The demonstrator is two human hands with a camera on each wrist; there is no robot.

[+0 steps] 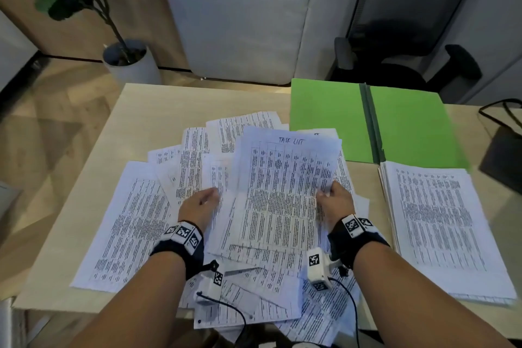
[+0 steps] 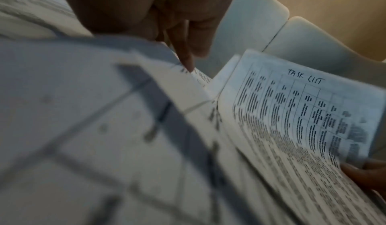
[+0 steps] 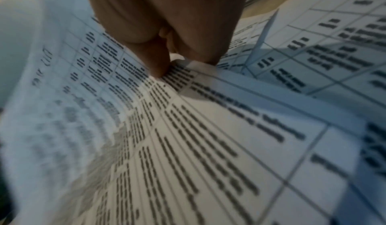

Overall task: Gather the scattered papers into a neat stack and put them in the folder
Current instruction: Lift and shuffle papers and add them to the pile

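The green folder (image 1: pixel 333 118) lies spread wide on the far right of the table (image 1: pixel 147 110), both inner faces bare, not a sheet inside it. Just in front of its right half sits a squared-up stack of papers (image 1: pixel 440 223), printed tables facing up, its far edge touching or overlapping the folder's near edge. And here in the middle, the scattered papers (image 1: pixel 132 223) fan out across the tabletop, overlapping every which way, some hanging over the near edge. The right hand (image 1: pixel 336 200) pinches the right edge of the sheet headed "TASK LIST" (image 1: pixel 285 186), thumb on top and fingers beneath, and that sheet is raised and bowed above the rest. The left hand (image 1: pixel 199 206) rests on the loose sheets to its left, fingers fairly straight and reaching toward the lifted sheet's left edge; whether they grip anything, I cannot tell. Beyond the table stand a potted plant (image 1: pixel 132 62), a pale sofa (image 1: pixel 240 14) and a dark office chair (image 1: pixel 406 45). A black bag (image 1: pixel 505 155) sits at the table's far right edge.
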